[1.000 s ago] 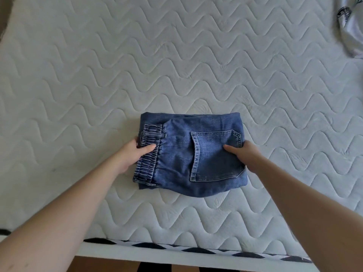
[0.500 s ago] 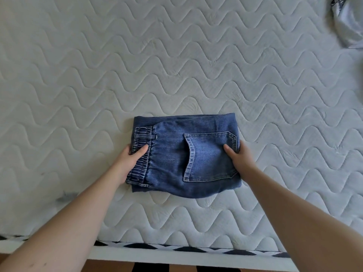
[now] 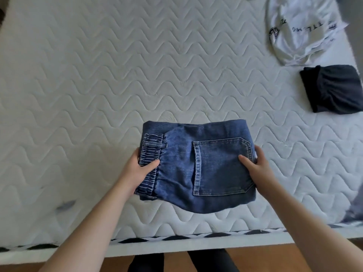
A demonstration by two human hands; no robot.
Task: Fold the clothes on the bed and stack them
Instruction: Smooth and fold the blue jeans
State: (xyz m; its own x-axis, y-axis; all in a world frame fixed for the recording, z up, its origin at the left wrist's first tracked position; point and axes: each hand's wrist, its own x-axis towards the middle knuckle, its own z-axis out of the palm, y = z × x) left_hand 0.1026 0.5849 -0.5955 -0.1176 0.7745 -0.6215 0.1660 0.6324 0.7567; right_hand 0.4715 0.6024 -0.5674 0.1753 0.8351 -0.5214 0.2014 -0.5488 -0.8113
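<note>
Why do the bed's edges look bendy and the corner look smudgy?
In the head view the wide-angle lens bows the mattress edge. The bottom-right corner is smeared by blur, and so is the white shirt. The folded jeans stay sharp between the left hand and right hand.

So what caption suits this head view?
Both hands, left hand and right hand, grip folded jeans above the mattress.

jeans (image 3: 198, 165) blue denim; mattress (image 3: 98, 75) white, wavy quilting; t-shirt (image 3: 300, 30) white, dark print; folded garment (image 3: 332, 89) black.
</note>
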